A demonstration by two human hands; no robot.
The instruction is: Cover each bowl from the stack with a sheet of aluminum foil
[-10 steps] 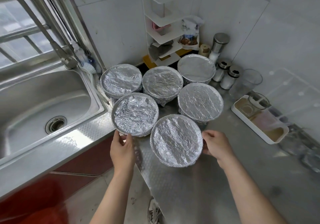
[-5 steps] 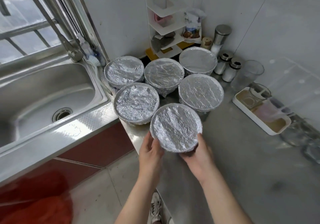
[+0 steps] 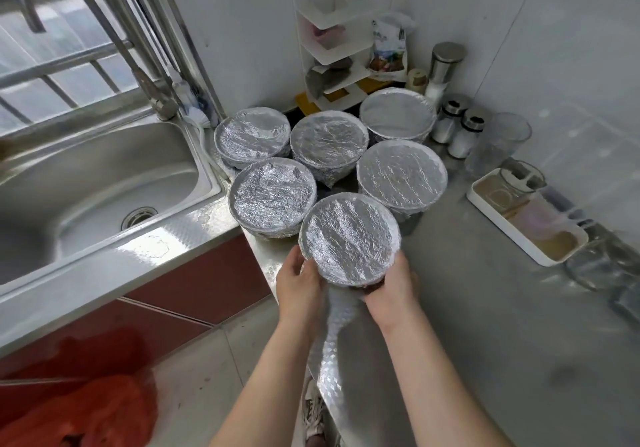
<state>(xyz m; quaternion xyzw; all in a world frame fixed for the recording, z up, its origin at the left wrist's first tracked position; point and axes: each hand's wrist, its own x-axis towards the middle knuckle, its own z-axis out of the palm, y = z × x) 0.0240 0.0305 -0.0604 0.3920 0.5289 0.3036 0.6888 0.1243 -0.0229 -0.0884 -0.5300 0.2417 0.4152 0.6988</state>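
1. bowl (image 3: pixel 349 238) nearest the person, with foil (image 3: pixel 346 218) drawn over its top, sits between the left hand (image 3: pixel 299 285) and the right hand (image 3: pixel 393 285) at the front corner of the counter (image 3: pixel 485 325). five more covered bowls (image 3: pixel 329 141) cluster beyond the fingertips.
2. left of the left hand the counter ends, with floor (image 3: pixel 207 360) below. a leftward nudge while pressing the foil could tip the bowl off the edge, i judge.
3. ahead of the left hand, the neighbour bowl (image 3: pixel 273 199) is touching or almost touching the held one. a forward shove could dent its foil or crowd it toward the sink (image 3: pixel 86 183).
4. on the bowl itself the sheet looks thin and creased. hard pinching under the rim may tear it or leave a gap.
5. right of the right hand, the white tray (image 3: pixel 526 225) stands well apart, so there is little danger there.
6. left hand: cups the bowl's near-left side, fingers curled round the foil below the rim.
7. right hand: grips the near-right side likewise, fingers tucked under. whether the bowl rests on the counter or is slightly lifted i cannot tell. it looks tilted toward the person.
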